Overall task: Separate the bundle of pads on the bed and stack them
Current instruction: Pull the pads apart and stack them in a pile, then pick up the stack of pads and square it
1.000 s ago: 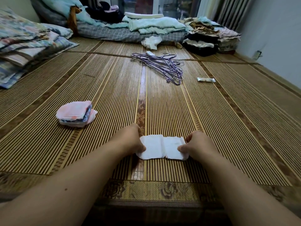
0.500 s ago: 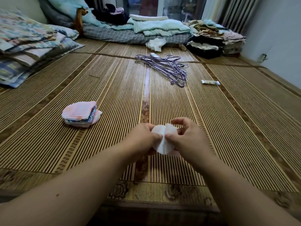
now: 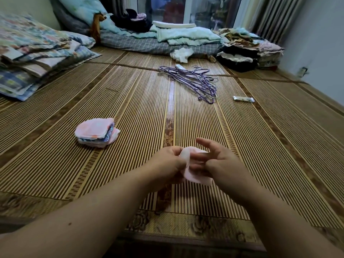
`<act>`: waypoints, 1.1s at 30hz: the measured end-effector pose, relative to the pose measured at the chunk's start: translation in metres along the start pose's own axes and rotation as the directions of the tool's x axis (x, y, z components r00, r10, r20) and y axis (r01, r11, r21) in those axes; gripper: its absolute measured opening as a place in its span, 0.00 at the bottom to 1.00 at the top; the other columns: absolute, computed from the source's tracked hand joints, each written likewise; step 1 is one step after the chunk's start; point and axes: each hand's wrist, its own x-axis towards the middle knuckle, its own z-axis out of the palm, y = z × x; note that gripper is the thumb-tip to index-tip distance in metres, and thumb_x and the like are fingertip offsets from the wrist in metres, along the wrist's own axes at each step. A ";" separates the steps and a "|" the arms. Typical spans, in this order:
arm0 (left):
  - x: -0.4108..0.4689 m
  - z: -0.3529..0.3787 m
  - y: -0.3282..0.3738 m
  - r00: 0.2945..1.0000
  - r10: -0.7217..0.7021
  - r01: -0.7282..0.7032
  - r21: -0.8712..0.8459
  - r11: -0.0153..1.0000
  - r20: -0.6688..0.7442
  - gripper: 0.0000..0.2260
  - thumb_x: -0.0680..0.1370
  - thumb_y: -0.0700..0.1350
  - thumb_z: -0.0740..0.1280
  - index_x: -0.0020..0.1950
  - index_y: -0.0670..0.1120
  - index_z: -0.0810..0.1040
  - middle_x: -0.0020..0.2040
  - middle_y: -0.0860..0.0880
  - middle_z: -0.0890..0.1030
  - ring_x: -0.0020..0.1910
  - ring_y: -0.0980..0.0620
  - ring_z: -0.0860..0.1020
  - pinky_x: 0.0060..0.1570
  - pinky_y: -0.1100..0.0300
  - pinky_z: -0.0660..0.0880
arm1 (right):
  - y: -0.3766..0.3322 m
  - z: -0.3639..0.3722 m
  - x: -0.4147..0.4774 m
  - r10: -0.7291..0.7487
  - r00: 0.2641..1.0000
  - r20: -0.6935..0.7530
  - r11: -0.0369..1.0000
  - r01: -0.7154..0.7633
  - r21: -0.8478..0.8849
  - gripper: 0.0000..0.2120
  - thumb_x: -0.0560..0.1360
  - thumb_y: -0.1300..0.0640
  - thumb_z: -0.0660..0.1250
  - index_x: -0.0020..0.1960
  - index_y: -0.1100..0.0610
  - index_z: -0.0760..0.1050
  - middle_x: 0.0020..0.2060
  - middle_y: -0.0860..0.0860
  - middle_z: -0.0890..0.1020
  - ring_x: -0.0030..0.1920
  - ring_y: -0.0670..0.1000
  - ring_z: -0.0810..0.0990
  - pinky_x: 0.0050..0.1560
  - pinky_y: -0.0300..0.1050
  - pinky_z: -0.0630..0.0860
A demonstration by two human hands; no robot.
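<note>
Change: a second ago we had the pad (image 3: 197,178) spread flat on the mat, one hand at each end. Now our hands meet over it and the pad is up off the weave, curled between them.
Left hand (image 3: 167,161): we pinch the pad's left edge, fingers curled tight around the fold.
Right hand (image 3: 223,164): we hold the pad from the right, with two fingers laid across its face and the index finger lifted straight above it. We cannot make out the thumb.
Pad: pale pink-white and bent over on itself. Its lower corner hangs out below our right hand, just above the mat's centre seam.
Stack of pads (image 3: 96,132): it sits on the mat to our left, well apart from the hands. The top one is pink, with patterned edges showing beneath it.
Mat (image 3: 130,101): striped bamboo covering the bed, with a floral border at the near edge.
Hangers (image 3: 195,79): a purple wire tangle farther up the mat, past the hands.
Small packet (image 3: 243,99): it lies alone to the right of the hangers.
Folded quilts (image 3: 37,53): piled at the far left.
Folded clothes (image 3: 251,51): stacked at the far right, near the curtain.
</note>
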 end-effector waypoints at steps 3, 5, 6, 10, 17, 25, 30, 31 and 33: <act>-0.002 -0.001 0.002 0.996 0.016 -0.010 -0.067 0.998 0.093 0.14 0.72 0.37 0.69 0.56 0.47 0.78 0.47 0.43 0.83 0.40 0.51 0.82 0.34 0.61 0.76 | -0.001 -0.002 -0.003 -0.028 0.997 0.071 0.997 0.032 -0.064 0.33 0.73 0.75 0.55 0.71 0.48 0.66 0.56 0.52 0.81 0.46 0.45 0.84 0.36 0.34 0.79; -0.003 -0.001 0.000 0.996 0.020 -0.017 -0.033 0.999 0.082 0.15 0.71 0.36 0.70 0.55 0.49 0.78 0.48 0.44 0.83 0.40 0.51 0.83 0.34 0.62 0.76 | -0.002 0.000 -0.004 0.001 0.991 0.132 0.998 0.008 -0.065 0.34 0.73 0.76 0.56 0.70 0.47 0.66 0.59 0.53 0.78 0.45 0.42 0.84 0.35 0.33 0.78; -0.004 -0.001 -0.001 0.998 0.026 -0.026 -0.007 1.000 0.061 0.14 0.71 0.36 0.70 0.53 0.51 0.78 0.46 0.44 0.83 0.39 0.52 0.82 0.33 0.62 0.76 | -0.002 0.002 -0.005 0.011 0.990 0.140 0.998 -0.001 -0.067 0.33 0.73 0.75 0.57 0.70 0.46 0.66 0.60 0.53 0.78 0.46 0.43 0.84 0.36 0.33 0.78; -0.007 -0.002 -0.001 0.999 0.039 -0.039 -0.024 0.999 -0.008 0.10 0.75 0.39 0.66 0.53 0.49 0.79 0.46 0.43 0.83 0.38 0.50 0.79 0.34 0.59 0.76 | -0.001 0.009 -0.007 -0.201 0.966 -0.161 0.958 0.159 -0.240 0.22 0.74 0.66 0.65 0.63 0.47 0.72 0.52 0.48 0.82 0.44 0.42 0.83 0.33 0.33 0.78; -0.017 -0.021 0.018 0.988 0.141 -0.148 -0.132 0.980 -0.059 0.12 0.77 0.33 0.60 0.55 0.44 0.78 0.48 0.40 0.81 0.35 0.50 0.81 0.31 0.61 0.76 | 0.001 -0.004 -0.003 0.106 0.980 -0.166 0.987 -0.083 0.137 0.35 0.62 0.54 0.74 0.68 0.53 0.68 0.54 0.55 0.83 0.50 0.54 0.82 0.50 0.50 0.77; -0.043 -0.102 0.045 0.895 0.219 -0.300 -0.163 0.940 -0.388 0.08 0.78 0.36 0.61 0.49 0.44 0.79 0.37 0.45 0.86 0.36 0.49 0.83 0.32 0.58 0.79 | -0.033 0.055 0.041 0.029 0.993 -0.112 0.997 -0.021 0.076 0.05 0.76 0.59 0.65 0.48 0.59 0.79 0.38 0.53 0.85 0.34 0.48 0.82 0.32 0.41 0.77; -0.041 -0.163 0.045 0.807 0.171 -0.349 -0.223 0.910 -0.566 0.07 0.79 0.37 0.61 0.49 0.45 0.78 0.40 0.43 0.84 0.36 0.48 0.80 0.37 0.53 0.75 | -0.051 0.130 0.099 0.110 0.993 0.041 0.993 -0.112 0.039 0.20 0.75 0.47 0.65 0.65 0.53 0.70 0.58 0.53 0.78 0.54 0.54 0.78 0.51 0.52 0.76; -0.039 -0.173 0.044 0.804 0.168 -0.371 -0.261 0.891 -0.571 0.07 0.79 0.37 0.61 0.49 0.45 0.78 0.39 0.44 0.84 0.37 0.49 0.81 0.38 0.54 0.77 | -0.052 0.140 0.108 0.141 0.986 0.088 0.985 -0.148 0.085 0.23 0.74 0.48 0.67 0.67 0.53 0.68 0.59 0.53 0.78 0.54 0.55 0.79 0.52 0.53 0.75; -0.035 -0.187 0.043 0.797 0.166 -0.393 -0.290 0.872 -0.580 0.07 0.79 0.37 0.61 0.50 0.45 0.78 0.38 0.46 0.84 0.36 0.51 0.81 0.33 0.58 0.78 | -0.056 0.154 0.123 0.180 0.963 0.202 0.952 -0.222 0.211 0.20 0.73 0.54 0.70 0.63 0.56 0.72 0.54 0.55 0.83 0.47 0.53 0.84 0.47 0.49 0.77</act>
